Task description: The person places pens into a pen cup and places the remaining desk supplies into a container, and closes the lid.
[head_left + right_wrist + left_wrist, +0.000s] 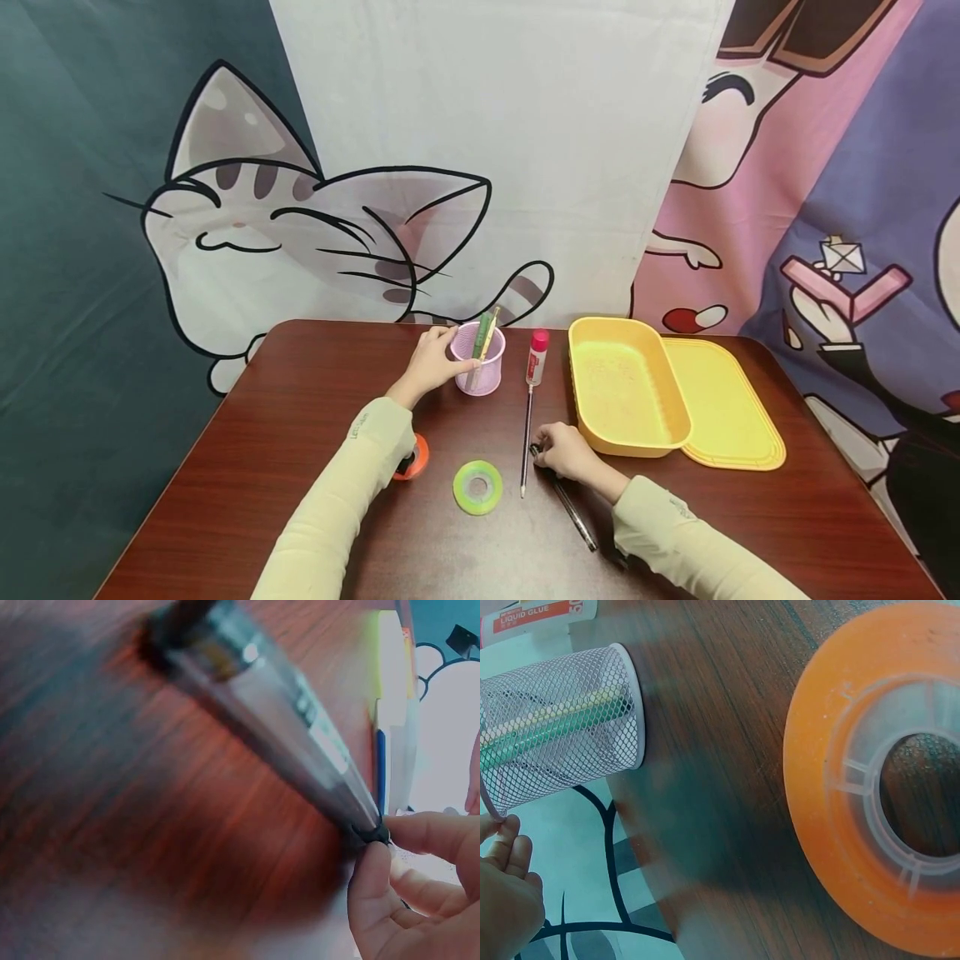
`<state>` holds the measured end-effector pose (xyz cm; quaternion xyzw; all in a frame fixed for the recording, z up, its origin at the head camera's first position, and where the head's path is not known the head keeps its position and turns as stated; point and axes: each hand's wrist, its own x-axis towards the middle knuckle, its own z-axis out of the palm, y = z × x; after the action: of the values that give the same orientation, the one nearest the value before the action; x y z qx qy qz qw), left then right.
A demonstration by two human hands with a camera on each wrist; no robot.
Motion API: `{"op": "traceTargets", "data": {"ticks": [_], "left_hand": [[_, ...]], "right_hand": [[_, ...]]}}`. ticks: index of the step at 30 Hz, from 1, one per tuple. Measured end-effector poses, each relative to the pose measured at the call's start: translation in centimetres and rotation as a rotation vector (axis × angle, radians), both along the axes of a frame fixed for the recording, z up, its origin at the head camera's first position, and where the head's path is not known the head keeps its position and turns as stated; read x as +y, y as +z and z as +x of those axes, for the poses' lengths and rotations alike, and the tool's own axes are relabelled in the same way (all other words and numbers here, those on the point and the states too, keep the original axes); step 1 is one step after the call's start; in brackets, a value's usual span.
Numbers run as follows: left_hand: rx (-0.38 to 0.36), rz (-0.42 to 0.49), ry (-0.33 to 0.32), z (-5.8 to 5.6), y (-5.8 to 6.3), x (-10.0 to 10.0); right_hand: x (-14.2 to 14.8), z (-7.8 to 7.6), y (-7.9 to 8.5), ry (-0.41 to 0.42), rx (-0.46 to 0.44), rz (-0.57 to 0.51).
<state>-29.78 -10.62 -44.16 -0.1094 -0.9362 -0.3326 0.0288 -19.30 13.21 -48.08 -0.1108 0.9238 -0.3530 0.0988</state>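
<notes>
My left hand [435, 360] grips the rim of a pink mesh pen cup [491, 379], thumb across its front. A green pen [482, 335] and a yellow pencil-like stick [491, 332] stand inside the cup. In the right wrist view, my right hand [420, 892] pinches the dark end of a clear-barrelled pen [300, 735] between thumb and finger. That pen slants over the table toward me in the head view. Just left of the right hand lies a slim pen [527, 442], pointing at a liquid glue bottle [535, 367] with a red cap.
An orange tape roll [422, 458] lies partly hidden beneath my left sleeve. A yellow-green tape roll [477, 505] lies between my arms. At the back right, a yellow plastic box [630, 448] overlaps its lid [735, 408]. A printed cloth [495, 108] hangs behind the table.
</notes>
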Motion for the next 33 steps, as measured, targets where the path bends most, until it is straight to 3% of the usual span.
{"op": "traceTargets", "data": {"ticks": [15, 23, 33], "left_hand": [[-0.002, -0.009, -0.006, -0.1, 0.0, -0.1], [-0.003, -0.016, -0.003, -0.1, -0.1, -0.1], [0.028, -0.036, -0.010, -0.1, 0.0, 0.0]], "right_hand": [[0.2, -0.8, 3.5, 0.018, -0.097, -0.261], [0.1, -1.3, 5.7, -0.062, -0.150, -0.396], [0.5, -2.9, 9.3, -0.144, -0.179, -0.578]]}}
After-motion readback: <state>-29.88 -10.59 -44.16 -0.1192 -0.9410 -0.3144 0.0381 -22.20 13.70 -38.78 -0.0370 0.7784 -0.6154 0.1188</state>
